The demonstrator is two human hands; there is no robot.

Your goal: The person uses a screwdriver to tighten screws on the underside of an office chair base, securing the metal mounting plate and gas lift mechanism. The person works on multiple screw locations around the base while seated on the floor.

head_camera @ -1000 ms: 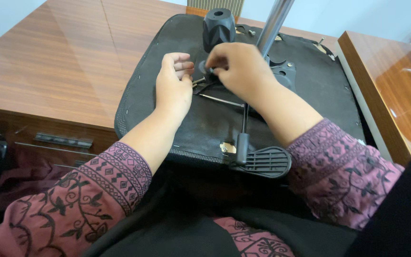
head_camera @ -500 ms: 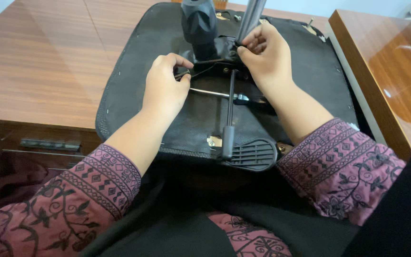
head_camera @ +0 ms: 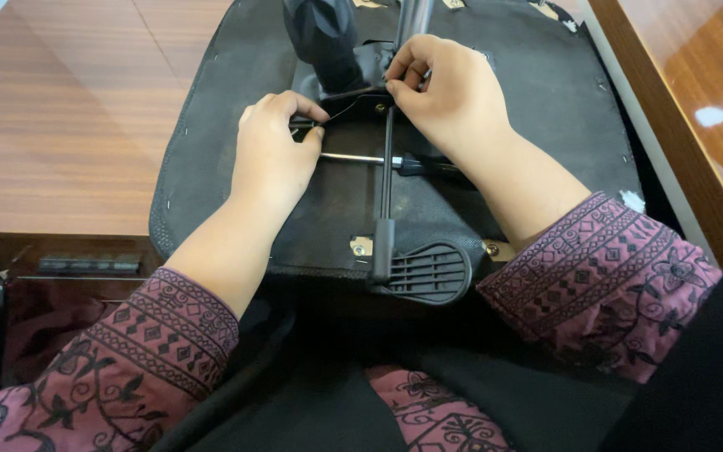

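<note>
Both hands have moved up the upturned chair seat [head_camera: 537, 100] lying on the table [head_camera: 60, 125]. Left hand [head_camera: 274, 155] pinches a thin cable [head_camera: 340, 109]; right hand [head_camera: 449, 96] grips the black mechanism [head_camera: 361, 100] beside the lever [head_camera: 416, 272]. Fitting seemingly underway; steady tension needed next.

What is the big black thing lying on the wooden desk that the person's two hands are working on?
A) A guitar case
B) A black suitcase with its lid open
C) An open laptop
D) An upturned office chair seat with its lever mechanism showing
D: the black seat underside lies on the wooden desk, with a paddle-ended lever and metal mechanism where the left hand and right hand grip.
</note>
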